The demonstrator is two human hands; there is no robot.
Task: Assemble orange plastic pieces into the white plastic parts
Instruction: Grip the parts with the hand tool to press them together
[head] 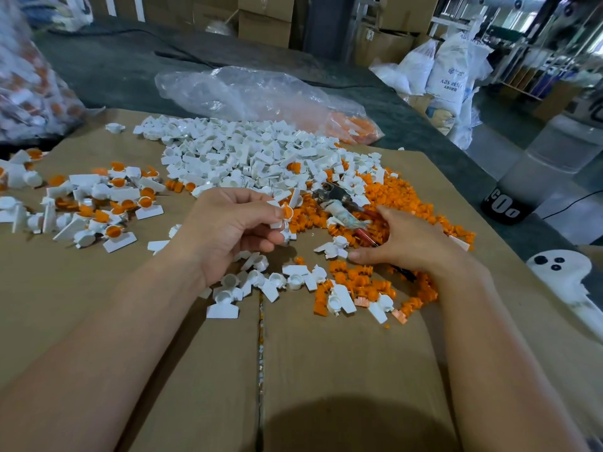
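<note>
The left hand (228, 230) pinches a white part (276, 224) between thumb and fingers, with an orange piece (287, 213) sitting in its round cup. Just right of this grip, the right hand (408, 239) lies on the heap of orange pieces (401, 197), touching the pliers (341, 213). Its fingertips are hidden, so I cannot tell if it grasps anything. Behind the grip lies the heap of white parts (244, 151).

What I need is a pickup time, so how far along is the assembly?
Done: a small cluster of assembled pieces at left. In hand: the left hand pinches a white part with an orange piece seated; the right hand touches the orange pile. Left: the large white pile and that orange pile.
</note>
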